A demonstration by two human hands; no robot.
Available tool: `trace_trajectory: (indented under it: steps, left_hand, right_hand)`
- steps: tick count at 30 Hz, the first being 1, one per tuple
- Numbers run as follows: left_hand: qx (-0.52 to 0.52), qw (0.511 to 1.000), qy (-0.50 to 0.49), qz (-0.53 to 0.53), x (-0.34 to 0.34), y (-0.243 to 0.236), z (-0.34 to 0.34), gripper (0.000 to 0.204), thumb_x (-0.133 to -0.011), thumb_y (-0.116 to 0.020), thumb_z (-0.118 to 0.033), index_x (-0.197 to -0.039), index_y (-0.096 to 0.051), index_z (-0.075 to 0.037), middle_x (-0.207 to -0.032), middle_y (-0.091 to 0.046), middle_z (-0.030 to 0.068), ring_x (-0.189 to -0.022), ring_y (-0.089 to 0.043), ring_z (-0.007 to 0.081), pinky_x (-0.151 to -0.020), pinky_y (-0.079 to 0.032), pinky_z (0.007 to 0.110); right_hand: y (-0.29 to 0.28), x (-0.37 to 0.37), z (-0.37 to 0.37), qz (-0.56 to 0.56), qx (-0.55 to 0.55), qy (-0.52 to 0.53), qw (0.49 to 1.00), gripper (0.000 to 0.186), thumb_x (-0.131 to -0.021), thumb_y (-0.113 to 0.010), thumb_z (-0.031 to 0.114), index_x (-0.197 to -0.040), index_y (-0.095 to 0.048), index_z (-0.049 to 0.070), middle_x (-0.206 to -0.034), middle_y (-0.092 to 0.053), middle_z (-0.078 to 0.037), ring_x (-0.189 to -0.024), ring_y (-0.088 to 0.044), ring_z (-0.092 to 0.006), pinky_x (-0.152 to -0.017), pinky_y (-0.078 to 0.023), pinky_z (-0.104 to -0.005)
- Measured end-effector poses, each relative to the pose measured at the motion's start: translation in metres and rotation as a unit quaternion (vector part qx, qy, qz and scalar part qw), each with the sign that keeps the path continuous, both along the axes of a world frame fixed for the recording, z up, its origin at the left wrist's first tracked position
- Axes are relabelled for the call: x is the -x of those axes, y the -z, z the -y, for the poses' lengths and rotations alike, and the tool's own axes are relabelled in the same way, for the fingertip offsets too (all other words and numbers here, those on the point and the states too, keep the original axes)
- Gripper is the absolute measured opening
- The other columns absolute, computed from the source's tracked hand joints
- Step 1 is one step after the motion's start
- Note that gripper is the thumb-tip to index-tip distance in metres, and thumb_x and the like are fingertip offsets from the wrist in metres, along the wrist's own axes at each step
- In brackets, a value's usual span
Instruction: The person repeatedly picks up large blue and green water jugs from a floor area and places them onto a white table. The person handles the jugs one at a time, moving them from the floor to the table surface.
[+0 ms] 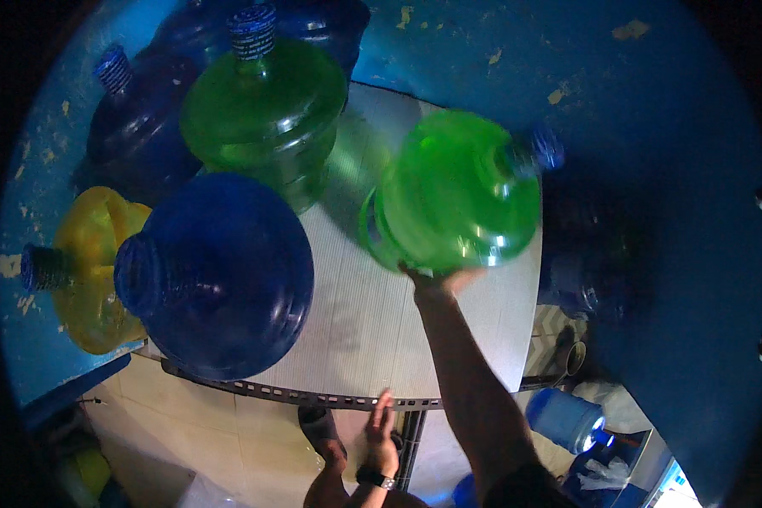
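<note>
A bright green translucent jug [453, 182] tilts toward the right on the pale ribbed tabletop [339, 322], its blue-capped neck pointing right. My right hand [440, 278] grips its lower part, with some fingers hidden behind it. My left hand [382, 436], wearing a wristwatch, is below the table's front edge with its fingers stretched out and nothing held. Left of the green jug, a large dark blue jug [224, 279] has its neck facing left and slightly toward me. Behind that stands a darker green jug [262, 118] with a capped neck.
A yellow jug [102, 305] and dark blue jugs [144, 127] crowd the left and back, against peeling blue walls [483, 46]. The table has a perforated metal front edge [305, 396]. Below are my slippered foot [320, 432] and, at lower right, another blue jug [559, 419].
</note>
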State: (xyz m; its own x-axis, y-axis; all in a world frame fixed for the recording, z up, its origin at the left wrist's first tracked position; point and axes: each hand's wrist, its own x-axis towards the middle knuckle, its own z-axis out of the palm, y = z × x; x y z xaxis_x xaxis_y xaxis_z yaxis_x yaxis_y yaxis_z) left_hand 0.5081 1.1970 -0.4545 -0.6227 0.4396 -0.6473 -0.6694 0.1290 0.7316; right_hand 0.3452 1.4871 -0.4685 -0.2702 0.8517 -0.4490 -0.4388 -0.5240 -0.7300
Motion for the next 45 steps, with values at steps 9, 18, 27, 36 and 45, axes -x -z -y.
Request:
trace_trajectory:
  steps: [9,18,27,36,45]
  left_hand:
    - [-0.108,0.989,0.099,0.035,-0.002,-0.009,0.018,0.062,-0.106,-0.053,-0.047,-0.149,-0.05,-0.003,-0.151,-0.054,0.013,-0.142,-0.05,0.0256,-0.118,-0.036,0.039]
    - [-0.089,0.955,0.273,-0.078,-0.118,0.02,-0.002,0.035,-0.105,-0.053,-0.02,-0.133,-0.059,-0.001,-0.14,-0.061,0.0148,-0.128,-0.057,0.0261,-0.113,-0.039,0.037]
    - [-0.021,0.861,0.506,0.047,-0.146,0.033,0.011,0.045,-0.103,-0.063,-0.027,-0.137,-0.057,0.0,-0.129,-0.066,0.0154,-0.115,-0.066,0.0244,-0.102,-0.049,0.038]
    - [0.027,0.918,0.389,0.065,-0.186,0.023,0.018,0.048,-0.106,-0.058,-0.032,-0.141,-0.054,0.001,-0.14,-0.059,0.0179,-0.132,-0.055,0.0247,-0.116,-0.04,0.039]
    - [0.081,0.911,0.4,0.057,-0.227,0.006,0.029,0.039,-0.103,-0.063,-0.019,-0.137,-0.056,-0.001,-0.129,-0.065,0.0125,-0.12,-0.062,0.0216,-0.104,-0.048,0.036]
  right_hand:
    - [0.003,0.029,-0.099,0.149,-0.253,-0.516,0.805,0.061,-0.107,-0.056,0.035,-0.159,-0.038,0.01,-0.156,-0.048,-0.008,-0.137,-0.05,-0.025,-0.11,-0.046,-0.0412]
    - [0.123,-0.229,0.159,0.39,-0.221,-0.658,0.604,0.052,-0.093,-0.071,0.025,-0.143,-0.06,0.019,-0.133,-0.065,-0.016,-0.128,-0.06,-0.0302,-0.111,-0.045,-0.0465]
    - [0.03,-0.403,0.134,0.408,-0.079,-0.499,0.761,0.053,-0.097,-0.066,0.035,-0.145,-0.057,0.014,-0.14,-0.064,-0.015,-0.123,-0.064,-0.0353,-0.107,-0.049,-0.045]
    - [-0.108,-0.914,-0.084,0.899,-0.031,-0.373,0.226,0.05,-0.082,-0.072,0.021,-0.129,-0.061,0.009,-0.132,-0.064,-0.015,-0.121,-0.061,-0.0358,-0.099,-0.049,-0.0546]
    - [-0.057,-0.961,-0.095,0.9,0.116,-0.416,-0.065,0.11,-0.055,-0.099,0.043,-0.149,-0.047,0.016,-0.151,-0.047,-0.006,-0.137,-0.049,-0.0312,-0.105,-0.047,-0.0518]
